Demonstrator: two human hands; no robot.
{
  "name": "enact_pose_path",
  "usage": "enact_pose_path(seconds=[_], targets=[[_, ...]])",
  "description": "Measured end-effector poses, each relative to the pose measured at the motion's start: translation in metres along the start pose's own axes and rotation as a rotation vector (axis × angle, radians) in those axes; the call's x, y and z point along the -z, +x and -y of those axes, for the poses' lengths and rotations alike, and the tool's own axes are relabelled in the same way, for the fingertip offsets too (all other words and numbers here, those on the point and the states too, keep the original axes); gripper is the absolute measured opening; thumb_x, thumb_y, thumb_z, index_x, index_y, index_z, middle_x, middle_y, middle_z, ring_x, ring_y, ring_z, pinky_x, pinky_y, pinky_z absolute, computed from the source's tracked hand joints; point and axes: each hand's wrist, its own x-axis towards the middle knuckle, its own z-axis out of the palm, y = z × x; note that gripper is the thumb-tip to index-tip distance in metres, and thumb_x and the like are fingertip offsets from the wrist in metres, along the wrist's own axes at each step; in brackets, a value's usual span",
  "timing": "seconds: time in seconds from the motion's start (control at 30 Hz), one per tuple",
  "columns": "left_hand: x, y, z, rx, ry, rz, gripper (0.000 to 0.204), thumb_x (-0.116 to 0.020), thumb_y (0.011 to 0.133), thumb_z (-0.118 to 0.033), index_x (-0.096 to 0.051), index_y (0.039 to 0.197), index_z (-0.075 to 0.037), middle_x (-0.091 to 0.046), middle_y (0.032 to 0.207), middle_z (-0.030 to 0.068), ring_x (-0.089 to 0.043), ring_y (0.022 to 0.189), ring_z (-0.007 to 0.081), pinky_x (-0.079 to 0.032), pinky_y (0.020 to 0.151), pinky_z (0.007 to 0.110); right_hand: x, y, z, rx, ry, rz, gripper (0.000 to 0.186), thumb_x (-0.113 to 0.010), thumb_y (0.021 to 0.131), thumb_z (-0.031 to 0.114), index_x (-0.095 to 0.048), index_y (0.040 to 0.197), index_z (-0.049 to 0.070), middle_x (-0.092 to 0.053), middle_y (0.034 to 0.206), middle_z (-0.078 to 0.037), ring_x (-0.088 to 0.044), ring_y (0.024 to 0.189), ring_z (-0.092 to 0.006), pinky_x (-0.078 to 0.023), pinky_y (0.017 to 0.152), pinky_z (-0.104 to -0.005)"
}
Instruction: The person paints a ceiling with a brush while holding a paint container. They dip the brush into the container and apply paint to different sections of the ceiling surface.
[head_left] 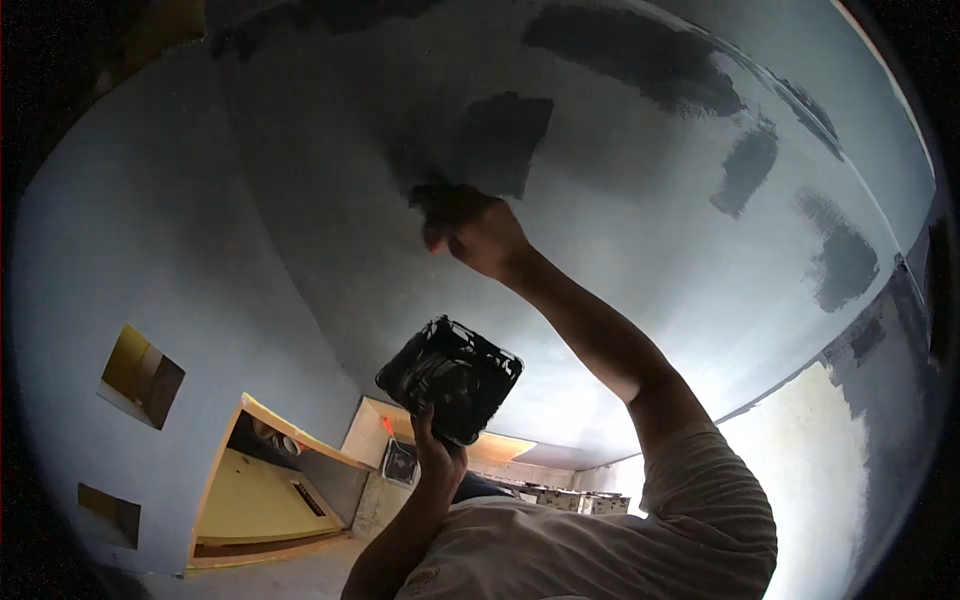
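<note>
My left hand holds up a square black tray smeared with wet dark paint, gripping it by its lower edge. Raised to the grey overhead surface, my right hand is closed around a dark paint tool, with a bit of red showing below the fingers. Motion blur and the hand hide the tool's exact kind. It touches or nearly touches the surface beside a fresh dark patch.
More dark patches mark the surface toward the right. On the left are a square wall recess and a wood-framed opening. Lower down, a second dark tray has an orange-handled tool by it. Bright light enters at right.
</note>
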Motion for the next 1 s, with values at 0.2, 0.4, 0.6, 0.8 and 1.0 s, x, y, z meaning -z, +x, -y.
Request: enact_pose_path(seconds=[0.2, 0.4, 0.6, 0.8, 1.0], targets=[[-0.003, -0.001, -0.002, 0.017, -0.023, 0.044, 0.056, -0.06, 0.101, -0.037, -0.045, 0.146, -0.006, -0.056, 0.143, 0.015, -0.056, 0.131, 0.0303, -0.051, 0.108, 0.046, 0.096, 0.022, -0.029, -0.082, -0.34, -0.235, 0.039, -0.074, 0.074, 0.004, -0.069, 0.112, 0.007, -0.071, 0.102, -0.012, -0.071, 0.088, -0.0285, -0.061, 0.072, -0.0385], [-0.002, 0.003, -0.014, 0.061, -0.039, 0.062, 0.055, -0.06, 0.101, -0.034, -0.043, 0.146, -0.008, -0.056, 0.141, 0.0143, -0.055, 0.131, 0.0295, -0.05, 0.109, 0.046, 0.084, 0.003, 0.004, -0.113, -0.259, -0.009, 0.035, -0.073, 0.071, -0.002, -0.073, 0.105, 0.008, -0.073, 0.099, -0.009, -0.069, 0.085, -0.0278, -0.058, 0.072, -0.0355], [0.001, 0.007, -0.012, 0.095, -0.021, 0.085, 0.057, -0.057, 0.102, -0.039, -0.042, 0.147, -0.007, -0.057, 0.141, 0.0153, -0.059, 0.129, 0.0308, -0.052, 0.107, 0.047, 0.111, 0.012, -0.017, -0.119, -0.465, -0.24, 0.036, -0.073, 0.069, -0.004, -0.073, 0.103, 0.004, -0.072, 0.098, -0.011, -0.069, 0.084, -0.0273, -0.058, 0.07, -0.036], [-0.008, 0.001, -0.019, 0.062, 0.001, 0.107, 0.058, -0.056, 0.102, -0.039, -0.04, 0.149, -0.008, -0.055, 0.144, 0.0151, -0.056, 0.131, 0.0309, -0.05, 0.11, 0.047, 0.062, -0.034, 0.014, -0.264, -0.099, 0.148, 0.051, -0.074, 0.069, 0.0, -0.07, 0.119, 0.009, -0.072, 0.104, -0.006, -0.069, 0.085, -0.0257, -0.06, 0.069, -0.0343], [-0.018, -0.001, -0.015, 0.051, 0.03, 0.123, 0.059, -0.058, 0.101, -0.04, -0.041, 0.149, -0.008, -0.055, 0.143, 0.0151, -0.056, 0.131, 0.0311, -0.05, 0.109, 0.046, 0.077, 0.004, -0.021, -0.06, -0.289, -0.197, 0.046, -0.073, 0.067, 0.002, -0.07, 0.113, 0.008, -0.07, 0.103, -0.007, -0.066, 0.081, -0.0265, -0.057, 0.064, -0.0366]])
